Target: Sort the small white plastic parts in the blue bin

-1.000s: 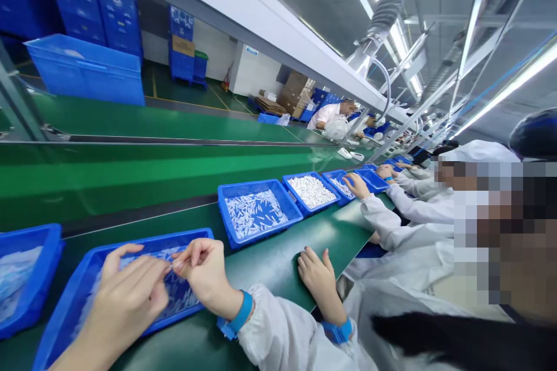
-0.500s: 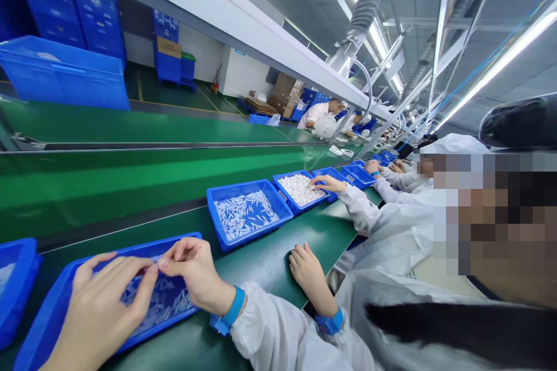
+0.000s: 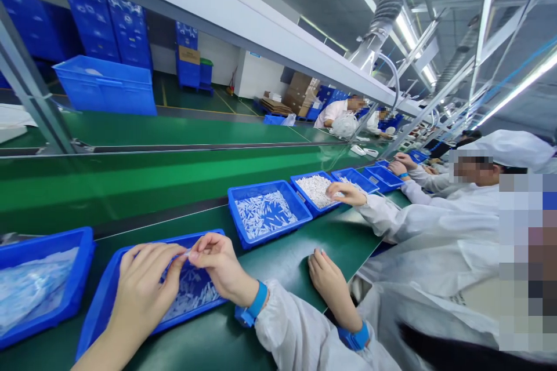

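My left hand (image 3: 145, 284) and my right hand (image 3: 224, 269) meet at their fingertips over a blue tray (image 3: 102, 301). Both are closed in a pinch on one small whitish piece (image 3: 188, 253), mostly covered by the fingers. Many slim white pieces (image 3: 198, 290) lie in the tray beneath. A blue wristband (image 3: 256, 304) circles my right wrist, below a white sleeve cuff.
Left stands a blue tray (image 3: 87, 261) with plastic bags (image 3: 39, 284). Ahead are a tray of slim white pieces (image 3: 265, 211) and a tray of small white parts (image 3: 315, 188), where a co-worker's hand (image 3: 348, 192) reaches. Another co-worker's hand (image 3: 326, 278) rests on the green bench.
The view has turned left, so everything sits further right and more of the left tray shows. My hands keep their pinch on the small piece. The co-worker's hand stays at the parts tray.
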### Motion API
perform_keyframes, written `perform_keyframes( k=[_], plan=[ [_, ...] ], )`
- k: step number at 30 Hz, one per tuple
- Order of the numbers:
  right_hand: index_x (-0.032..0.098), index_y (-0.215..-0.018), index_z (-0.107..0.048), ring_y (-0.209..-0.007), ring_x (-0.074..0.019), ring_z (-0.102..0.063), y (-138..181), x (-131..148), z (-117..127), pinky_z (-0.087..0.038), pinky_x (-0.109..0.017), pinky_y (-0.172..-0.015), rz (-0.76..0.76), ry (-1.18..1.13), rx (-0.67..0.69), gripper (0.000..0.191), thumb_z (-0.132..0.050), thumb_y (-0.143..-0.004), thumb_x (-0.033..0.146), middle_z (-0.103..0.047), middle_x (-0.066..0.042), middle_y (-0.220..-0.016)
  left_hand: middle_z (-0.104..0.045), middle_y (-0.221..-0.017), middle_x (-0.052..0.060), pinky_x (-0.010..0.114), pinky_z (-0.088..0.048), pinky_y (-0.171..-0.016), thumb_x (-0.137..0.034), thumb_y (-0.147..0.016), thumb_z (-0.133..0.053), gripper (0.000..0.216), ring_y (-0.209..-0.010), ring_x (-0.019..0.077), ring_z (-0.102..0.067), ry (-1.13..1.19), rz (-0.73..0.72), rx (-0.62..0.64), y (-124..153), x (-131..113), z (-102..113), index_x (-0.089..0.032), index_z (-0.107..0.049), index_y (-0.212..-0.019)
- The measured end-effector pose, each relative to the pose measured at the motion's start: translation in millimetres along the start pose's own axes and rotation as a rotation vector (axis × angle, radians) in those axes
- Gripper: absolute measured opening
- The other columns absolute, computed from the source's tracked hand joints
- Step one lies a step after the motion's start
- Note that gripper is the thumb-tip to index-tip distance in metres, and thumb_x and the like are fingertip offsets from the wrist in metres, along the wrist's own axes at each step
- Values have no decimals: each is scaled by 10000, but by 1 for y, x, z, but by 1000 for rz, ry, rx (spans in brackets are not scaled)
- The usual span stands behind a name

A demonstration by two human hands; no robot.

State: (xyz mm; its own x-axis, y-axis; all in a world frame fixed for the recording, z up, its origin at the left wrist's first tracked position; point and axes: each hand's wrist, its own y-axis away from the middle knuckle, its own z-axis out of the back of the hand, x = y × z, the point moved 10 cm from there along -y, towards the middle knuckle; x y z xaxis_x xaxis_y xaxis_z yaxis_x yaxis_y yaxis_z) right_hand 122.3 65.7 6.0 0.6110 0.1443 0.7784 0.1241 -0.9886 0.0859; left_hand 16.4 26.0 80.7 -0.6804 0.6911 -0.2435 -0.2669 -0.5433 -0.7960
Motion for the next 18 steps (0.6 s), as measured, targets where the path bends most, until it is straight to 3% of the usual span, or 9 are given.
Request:
perform_keyframes(
  k=[6,11,18],
  plan=[
    [152,-614,-566,-551,-56,-528,1,-13,-9,-424,-169,-601,-153,-45,144,337,-863,-454,155,-583,58,-582,-653,-908,53,387,-401,-833,-77,-872,-479,146,-873,213,-559,140,-70,98,-1,-10,-7,-178,-581,-904],
    [145,-729,-600,-619,-67,-556,7,-22,-21,-436,-182,-656,-274,-121,293,362,-862,-479,135,-610,36,-666,-645,-871,53,399,-409,-840,-35,-849,-493,157,-841,195,-531,196,-86,3,-4,-18,6,-172,-568,-865],
    [165,-725,-593,-609,-73,-502,11,-16,-31,-426,-185,-616,-262,-147,350,386,-861,-452,115,-556,35,-676,-659,-868,49,439,-403,-870,-45,-844,-508,149,-843,188,-515,151,-132,-62,-1,-27,15,-170,-584,-874]
  ],
)
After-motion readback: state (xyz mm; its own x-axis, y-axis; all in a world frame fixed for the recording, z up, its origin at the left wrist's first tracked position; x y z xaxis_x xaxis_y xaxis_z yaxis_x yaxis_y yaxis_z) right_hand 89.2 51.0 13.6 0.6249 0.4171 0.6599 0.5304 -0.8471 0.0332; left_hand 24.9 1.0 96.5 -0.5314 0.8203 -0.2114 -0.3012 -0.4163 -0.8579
